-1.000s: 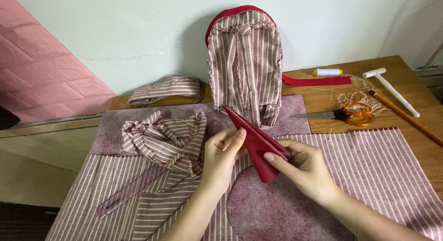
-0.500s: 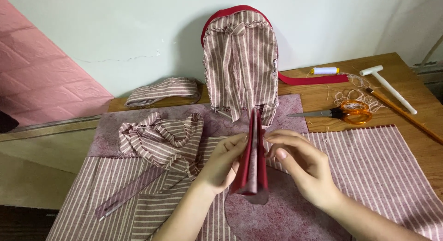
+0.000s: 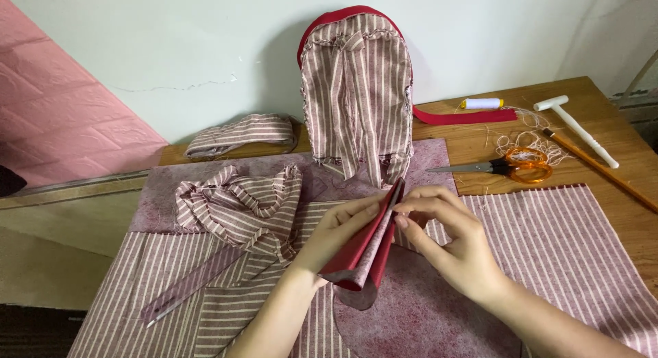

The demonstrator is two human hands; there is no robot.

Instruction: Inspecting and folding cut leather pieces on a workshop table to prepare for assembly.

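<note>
Both hands pinch a folded dark-red fabric piece [image 3: 367, 245], held upright over the striped cloth on the bench [image 3: 603, 125]: left hand [image 3: 336, 231] grips its left face, right hand [image 3: 456, 238] its top edge. Lower fold partly hidden by my left palm. Behind: striped fabric backpack [image 3: 356, 91]; orange-handled scissors [image 3: 514, 166] right.

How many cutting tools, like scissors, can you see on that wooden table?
1: a pair of orange-handled metal scissors lies on the wooden table, right of the striped fabric backpack. Others may be hidden under the cloth.
</note>
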